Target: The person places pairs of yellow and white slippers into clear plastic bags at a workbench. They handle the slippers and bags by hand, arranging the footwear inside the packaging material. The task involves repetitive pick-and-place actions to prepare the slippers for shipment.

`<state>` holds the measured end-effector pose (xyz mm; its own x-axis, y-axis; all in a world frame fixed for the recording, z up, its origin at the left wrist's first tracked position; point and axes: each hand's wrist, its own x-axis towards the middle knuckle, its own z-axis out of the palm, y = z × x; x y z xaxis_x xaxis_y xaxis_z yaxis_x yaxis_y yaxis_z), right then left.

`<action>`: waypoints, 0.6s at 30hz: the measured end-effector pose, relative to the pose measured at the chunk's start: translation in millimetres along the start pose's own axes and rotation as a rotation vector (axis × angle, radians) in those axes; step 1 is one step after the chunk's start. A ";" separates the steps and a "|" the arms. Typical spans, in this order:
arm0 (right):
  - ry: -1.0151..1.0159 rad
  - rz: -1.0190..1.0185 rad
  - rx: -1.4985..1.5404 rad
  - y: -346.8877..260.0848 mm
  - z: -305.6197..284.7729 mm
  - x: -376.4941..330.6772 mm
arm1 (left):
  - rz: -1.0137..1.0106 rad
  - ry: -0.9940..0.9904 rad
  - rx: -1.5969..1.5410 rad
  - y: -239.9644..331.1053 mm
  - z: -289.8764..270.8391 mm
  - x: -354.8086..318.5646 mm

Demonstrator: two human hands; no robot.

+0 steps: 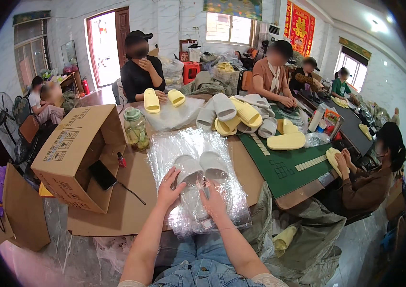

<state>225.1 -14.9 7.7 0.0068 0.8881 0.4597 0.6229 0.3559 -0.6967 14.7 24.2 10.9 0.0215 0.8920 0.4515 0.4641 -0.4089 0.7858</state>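
Right of the cardboard box (76,153), a pair of grey slippers (202,167) lies inside a clear plastic bag (198,184) on the table. Left hand (168,191) grips the bag at one slipper; right hand (214,201) presses flat, fingers spread, on it.

Glossy, crinkled clear plastic bags (198,191) over matt, smooth grey foam slippers (202,167); dull brown cardboard box (76,153); flat green felt-like mat (284,165); shiny glass jar (136,129); soft blue denim jeans (198,258).
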 end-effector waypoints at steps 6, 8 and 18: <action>0.003 0.028 0.019 3.4 2.0 -1.1 | -0.017 0.000 -0.024 0.5 0.5 -0.7; 0.003 0.031 0.041 4.6 2.6 -0.5 | -0.021 0.006 -0.032 -1.4 1.8 0.0; 0.008 0.005 -0.003 2.5 0.3 0.2 | -0.029 -0.001 -0.045 0.9 -0.5 -0.8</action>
<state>226.4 -13.7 5.8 0.0163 0.8873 0.4608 0.6254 0.3506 -0.6971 14.7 23.0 11.5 0.0091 0.9039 0.4276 0.4246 -0.3906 0.8168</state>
